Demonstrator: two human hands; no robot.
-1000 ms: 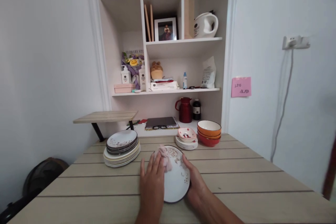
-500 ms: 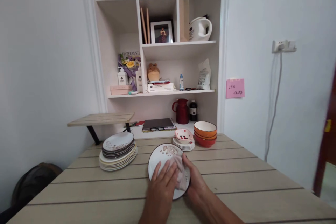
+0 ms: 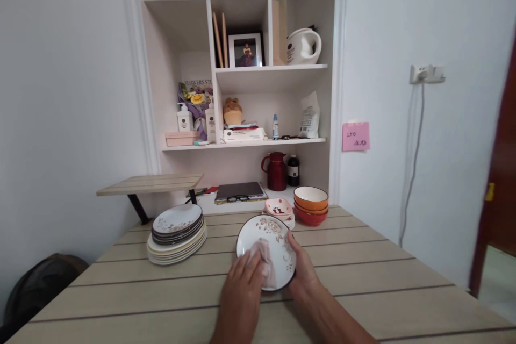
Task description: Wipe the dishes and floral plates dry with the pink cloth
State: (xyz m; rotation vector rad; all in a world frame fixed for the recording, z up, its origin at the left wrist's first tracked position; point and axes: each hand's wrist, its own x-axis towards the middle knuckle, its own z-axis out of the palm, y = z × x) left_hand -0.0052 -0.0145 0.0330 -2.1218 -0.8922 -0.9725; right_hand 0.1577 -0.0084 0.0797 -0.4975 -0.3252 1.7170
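Observation:
A white plate (image 3: pixel 278 250) with a dark rim and brown flower print is held tilted above the wooden table. My right hand (image 3: pixel 302 271) grips its right edge, thumb on top and the other fingers out of sight underneath. A pale pink cloth (image 3: pixel 265 264) lies bunched on the plate's face. My left hand (image 3: pixel 244 279) presses that cloth against the lower left of the plate, fingers together over it. Left of the hands stands a stack of plates (image 3: pixel 177 231), dark-rimmed ones on top of pale yellow-edged ones.
Behind the plate sit a small pink dish (image 3: pixel 278 208) on small white plates, and stacked orange and red bowls (image 3: pixel 310 205). A raised wooden stand (image 3: pixel 151 184) is at the table's back left. Farther back are a laptop (image 3: pixel 241 191) and a red jug (image 3: pixel 276 171).
My left hand has slid the cloth left and down across the plate, uncovering the plate's right side. The plate has risen a little and tilted more toward me.

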